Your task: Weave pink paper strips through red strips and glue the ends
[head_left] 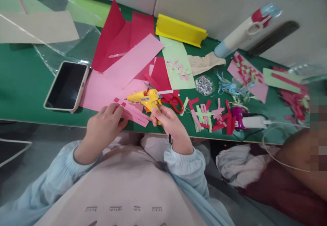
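My right hand (167, 122) is wrapped round the handle of a yellow glue gun (146, 100), its nozzle pointing left and a clear glue stick poking out of the back. Below the nozzle lies a pink paper piece cut into strips (136, 115), with small red squares woven in at its left end. My left hand (106, 125) presses its curled fingers on that left end; its fingertips are partly hidden. Red-handled scissors (178, 104) lie just behind the glue gun, partly covered by it.
A phone (66, 86) lies at left beside pink sheets (133, 62) and red card (109, 38). Rightward are a dish of googly eyes (204, 85), paper strips (204, 115), a white plug with a cable (254, 122) and a white-blue bottle (237, 31). A person sits at right.
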Available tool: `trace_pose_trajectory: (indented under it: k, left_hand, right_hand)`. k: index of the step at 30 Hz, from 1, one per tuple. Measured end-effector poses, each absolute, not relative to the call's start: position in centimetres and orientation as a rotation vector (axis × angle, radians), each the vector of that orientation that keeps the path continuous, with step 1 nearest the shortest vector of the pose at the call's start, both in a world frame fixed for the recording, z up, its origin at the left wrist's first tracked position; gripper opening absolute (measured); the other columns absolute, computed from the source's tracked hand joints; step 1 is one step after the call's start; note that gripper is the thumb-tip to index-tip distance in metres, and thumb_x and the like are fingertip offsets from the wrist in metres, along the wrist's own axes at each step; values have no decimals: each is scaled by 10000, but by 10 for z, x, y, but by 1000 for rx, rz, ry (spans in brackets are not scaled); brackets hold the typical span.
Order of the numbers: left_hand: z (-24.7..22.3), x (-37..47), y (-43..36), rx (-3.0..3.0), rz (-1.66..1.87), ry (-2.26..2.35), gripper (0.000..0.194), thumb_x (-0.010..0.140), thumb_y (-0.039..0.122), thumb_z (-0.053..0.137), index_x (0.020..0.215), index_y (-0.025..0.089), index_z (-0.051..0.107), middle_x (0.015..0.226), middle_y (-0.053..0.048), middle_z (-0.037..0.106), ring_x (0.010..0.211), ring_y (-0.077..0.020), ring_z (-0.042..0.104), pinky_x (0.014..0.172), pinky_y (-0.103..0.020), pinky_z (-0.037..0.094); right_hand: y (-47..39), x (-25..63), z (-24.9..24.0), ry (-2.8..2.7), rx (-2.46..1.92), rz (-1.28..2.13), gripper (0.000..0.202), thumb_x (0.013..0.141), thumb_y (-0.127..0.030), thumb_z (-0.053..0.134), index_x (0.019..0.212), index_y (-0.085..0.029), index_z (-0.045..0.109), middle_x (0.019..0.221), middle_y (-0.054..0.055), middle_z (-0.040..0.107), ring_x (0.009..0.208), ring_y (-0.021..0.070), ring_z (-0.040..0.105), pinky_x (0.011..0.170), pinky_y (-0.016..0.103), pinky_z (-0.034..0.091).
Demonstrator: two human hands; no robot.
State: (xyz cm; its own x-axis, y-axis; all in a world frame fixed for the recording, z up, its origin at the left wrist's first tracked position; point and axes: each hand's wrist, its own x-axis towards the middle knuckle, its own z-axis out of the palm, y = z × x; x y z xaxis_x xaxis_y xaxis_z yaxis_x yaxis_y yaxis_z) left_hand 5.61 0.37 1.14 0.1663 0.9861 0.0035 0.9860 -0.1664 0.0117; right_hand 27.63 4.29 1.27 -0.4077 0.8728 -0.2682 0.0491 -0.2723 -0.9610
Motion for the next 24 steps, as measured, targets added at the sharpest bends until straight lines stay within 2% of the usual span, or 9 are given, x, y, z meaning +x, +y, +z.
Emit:
trace_pose_trajectory:
  k: [4,16,24]
  left_hand:
    - [13,56,4,2364,0,2026,325,948,369,484,1125,147,641,1171,-116,674,972,-262,649,546,-314,385]
    - [11,56,3,2373,46,2013,322,943,357,491,1132,147,646,1176,-118,671,972,-271,649,552,-322,410]
    - [13,56,3,2324,32,1992,338,947,351,476,1149,144,650,1207,-138,654,987,-283,646,605,-332,455]
  right_hand:
    - [41,277,12,-1377,-1152,1746,396,929,-541,544,740,-195,502,612,-49,492,576,85,463,690,272,424]
    - [42,275,12,-1306,-1191,1776,418,883,-598,575,778,-197,522,583,-59,490,549,91,463,658,273,420]
    - [40,277,12,-1357,-1173,1742,425,921,-568,545,715,-199,506,592,-47,501,568,94,472,678,276,423]
